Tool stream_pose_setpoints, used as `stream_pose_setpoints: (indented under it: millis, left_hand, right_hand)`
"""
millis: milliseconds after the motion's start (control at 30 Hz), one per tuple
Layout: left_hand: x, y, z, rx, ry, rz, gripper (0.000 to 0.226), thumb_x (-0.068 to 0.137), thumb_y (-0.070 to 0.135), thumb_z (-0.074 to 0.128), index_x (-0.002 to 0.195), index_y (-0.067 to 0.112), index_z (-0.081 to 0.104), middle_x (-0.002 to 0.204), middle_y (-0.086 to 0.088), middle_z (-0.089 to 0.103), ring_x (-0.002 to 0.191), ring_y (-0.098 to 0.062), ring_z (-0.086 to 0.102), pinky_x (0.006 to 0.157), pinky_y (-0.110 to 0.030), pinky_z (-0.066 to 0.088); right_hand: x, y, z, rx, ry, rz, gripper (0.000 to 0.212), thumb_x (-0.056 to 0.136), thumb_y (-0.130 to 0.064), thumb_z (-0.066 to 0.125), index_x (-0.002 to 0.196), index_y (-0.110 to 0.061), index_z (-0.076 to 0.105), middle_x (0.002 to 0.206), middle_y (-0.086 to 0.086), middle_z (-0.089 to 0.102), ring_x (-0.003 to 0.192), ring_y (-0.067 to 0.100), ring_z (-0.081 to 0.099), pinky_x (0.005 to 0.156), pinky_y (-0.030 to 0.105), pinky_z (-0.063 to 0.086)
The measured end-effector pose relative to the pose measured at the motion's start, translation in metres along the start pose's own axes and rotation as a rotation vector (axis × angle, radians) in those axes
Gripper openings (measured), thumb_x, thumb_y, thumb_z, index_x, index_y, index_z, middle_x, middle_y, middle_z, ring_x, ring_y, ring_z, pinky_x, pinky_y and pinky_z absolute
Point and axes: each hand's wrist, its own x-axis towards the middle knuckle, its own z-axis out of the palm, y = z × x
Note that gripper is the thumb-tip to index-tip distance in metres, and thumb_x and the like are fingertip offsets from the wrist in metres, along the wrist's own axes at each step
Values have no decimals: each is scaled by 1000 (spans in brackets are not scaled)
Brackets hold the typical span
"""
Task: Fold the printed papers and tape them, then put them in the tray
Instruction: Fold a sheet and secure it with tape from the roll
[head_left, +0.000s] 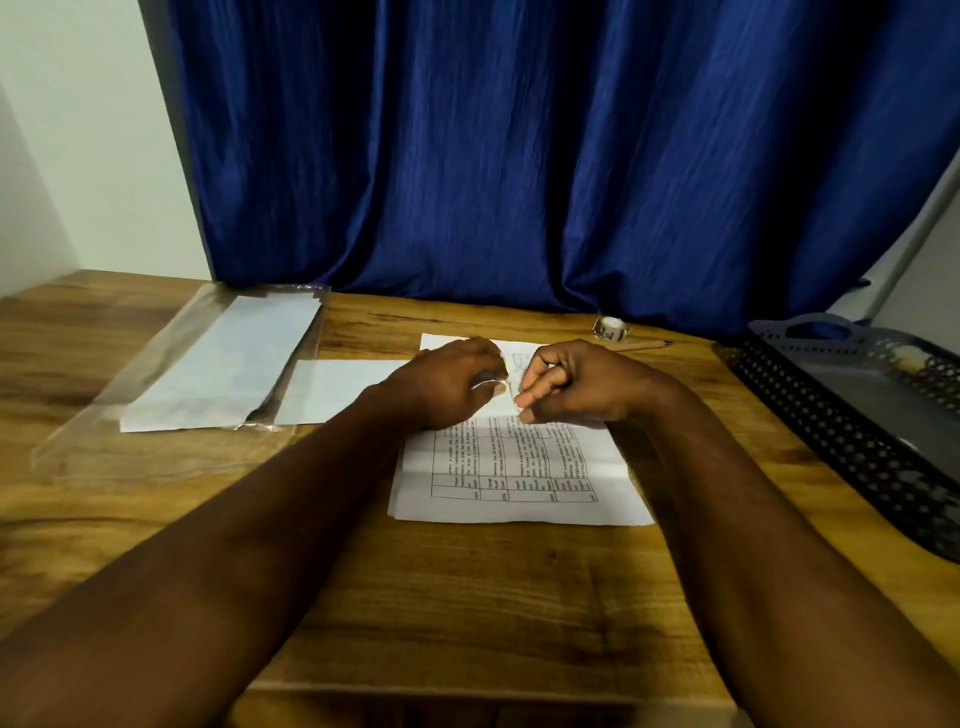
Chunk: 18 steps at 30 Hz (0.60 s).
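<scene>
A printed paper (511, 467) with a table of text lies folded on the wooden desk, creased across its middle. Both hands hover over its far half. My left hand (452, 382) curls around what looks like a small clear tape roll (491, 384). Fingertip to fingertip with it, my right hand (566, 382) pinches the tape's end (517, 399) just above the paper. The dark grey perforated tray (831, 415) stands at the right edge of the desk; what it holds is hard to make out.
A clear plastic sleeve (171, 374) holding white paper lies at the left, with a blank sheet (332, 389) beside it. A second tape roll (611, 328) and a pencil (644, 344) lie behind my right hand. A blue curtain (519, 156) hangs behind the desk.
</scene>
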Motion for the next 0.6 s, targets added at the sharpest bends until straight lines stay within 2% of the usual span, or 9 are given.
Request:
stream_pose_setpoints:
  millis: [133, 200, 267, 400, 500, 600]
  left_hand:
    - [-6, -2, -8, -49, -42, 50, 58, 99, 61, 57, 149, 30, 56, 160, 8, 47, 146, -12, 40, 115, -29, 32]
    - [-8, -3, -14, -54, -91, 81, 63, 95, 66, 59, 149, 34, 56, 158, 9, 50, 145, -11, 42, 119, -35, 34]
    - [-7, -3, -18, -37, -113, 92, 57, 95, 65, 60, 145, 38, 61, 155, 11, 54, 144, -10, 45, 118, -38, 38]
    - [-5, 2, -23, -27, -65, 146, 44, 92, 57, 66, 131, 36, 73, 143, 12, 65, 132, -7, 56, 104, -27, 43]
    - [-6, 10, -23, 18, -15, 178, 39, 91, 50, 67, 124, 31, 77, 130, 12, 73, 117, -6, 64, 98, -32, 53]
    - [-7, 17, -19, 90, 44, 175, 29, 93, 43, 64, 115, 29, 77, 113, 9, 77, 98, -9, 64, 80, -32, 53]
  right_hand:
    - [2, 1, 4, -3, 45, -24, 26, 81, -7, 91, 100, -12, 74, 92, 0, 83, 93, 14, 80, 93, 46, 62]
    - [4, 2, 5, 4, 47, -15, 25, 82, -9, 90, 100, -14, 74, 92, -1, 83, 94, 13, 80, 95, 47, 62]
    - [4, 4, 4, -2, 53, -7, 22, 83, -12, 89, 99, -17, 75, 93, -1, 83, 95, 13, 80, 96, 49, 62]
    - [2, 5, 3, 33, 39, -21, 28, 82, -4, 84, 105, -16, 74, 97, 3, 83, 97, 16, 80, 96, 47, 62]
    - [1, 4, 5, 23, 56, -61, 37, 79, 1, 83, 109, -17, 72, 98, 2, 82, 90, 14, 79, 83, 37, 62]
    - [1, 2, 6, -7, 74, -70, 42, 76, -2, 85, 111, -22, 72, 100, -1, 81, 78, 8, 74, 73, 31, 59]
